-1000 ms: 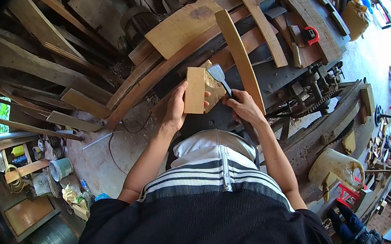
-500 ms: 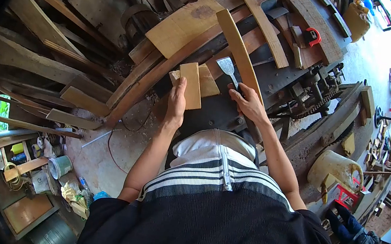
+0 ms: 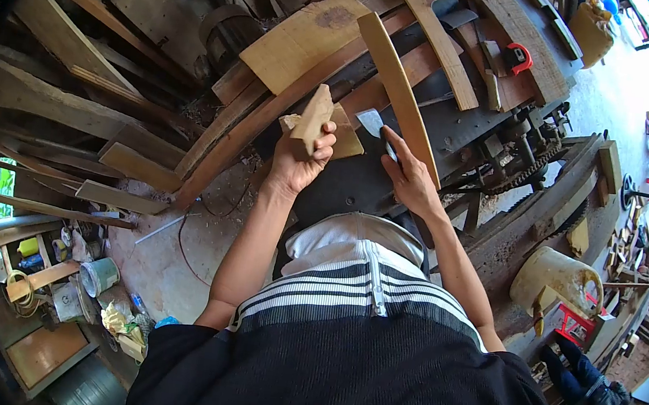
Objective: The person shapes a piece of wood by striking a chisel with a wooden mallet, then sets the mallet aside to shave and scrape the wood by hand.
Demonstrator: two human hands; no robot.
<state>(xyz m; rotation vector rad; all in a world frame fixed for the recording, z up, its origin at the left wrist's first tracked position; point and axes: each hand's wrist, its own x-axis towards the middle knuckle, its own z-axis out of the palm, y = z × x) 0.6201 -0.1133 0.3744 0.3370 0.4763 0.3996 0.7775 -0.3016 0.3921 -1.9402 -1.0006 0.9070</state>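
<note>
Gripping wood block (image 3: 314, 117) (tilted): left hand (image 3: 297, 163); right hand (image 3: 407, 176) holds chisel (image 3: 373, 124).

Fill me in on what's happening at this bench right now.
A person stands over a cluttered woodworking bench. The left hand grips a small wood block, lifted and tilted on edge, with a second rough piece just behind it. The right hand holds a flat-bladed chisel, its blade close beside the wood. A long curved slat and a broad board lie on the bench beyond the hands. Another person crouches at the lower right.
</note>
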